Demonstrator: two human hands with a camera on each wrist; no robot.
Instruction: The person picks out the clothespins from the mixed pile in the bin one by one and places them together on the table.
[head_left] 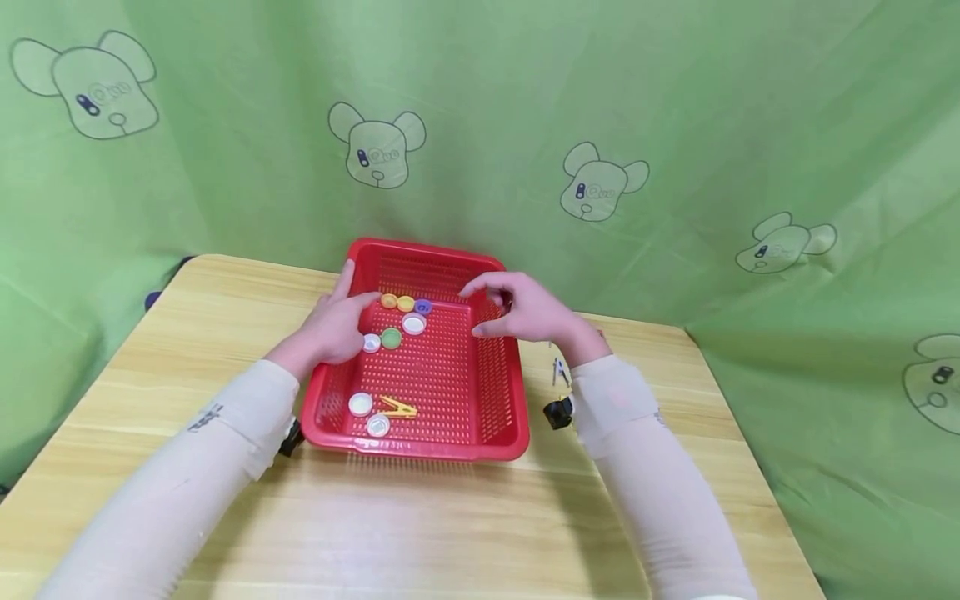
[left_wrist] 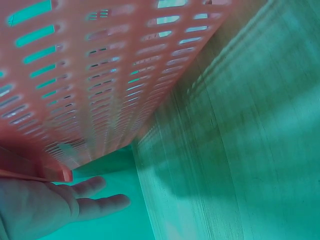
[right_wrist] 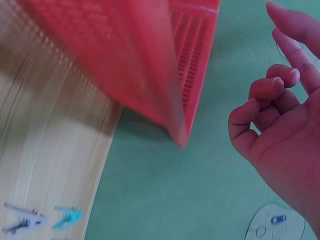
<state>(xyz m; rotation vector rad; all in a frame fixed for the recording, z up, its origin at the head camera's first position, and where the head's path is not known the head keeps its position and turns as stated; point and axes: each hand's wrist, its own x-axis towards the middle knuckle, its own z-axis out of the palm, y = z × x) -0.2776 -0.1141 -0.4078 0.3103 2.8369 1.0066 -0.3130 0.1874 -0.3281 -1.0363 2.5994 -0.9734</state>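
Observation:
A red perforated basket (head_left: 438, 451) stands on the table. My left hand (head_left: 335, 327) lies over its left rim, with the thumb reaching inside, close to an orange bottle cap (head_left: 388, 301). In the left wrist view its other visible fingers (left_wrist: 102, 204) stretch straight out beyond the basket wall. Over the right rim hovers my right hand (head_left: 528, 308), empty, with index finger and thumb spread apart; its remaining fingers (right_wrist: 270, 90) curl loosely. Inside the basket lie a yellow cap (head_left: 406, 303), a blue cap (head_left: 423, 307), a green cap (head_left: 391, 337), several whitish caps (head_left: 361, 404) and a yellow clothespin (head_left: 398, 407).
Right of the basket, partly behind my right forearm, a grey clothespin (right_wrist: 24, 220) and a turquoise clothespin (right_wrist: 68, 217) lie on the wooden table (head_left: 375, 533). A green curtain (head_left: 480, 100) with printed bear heads hangs behind the table and along its right side.

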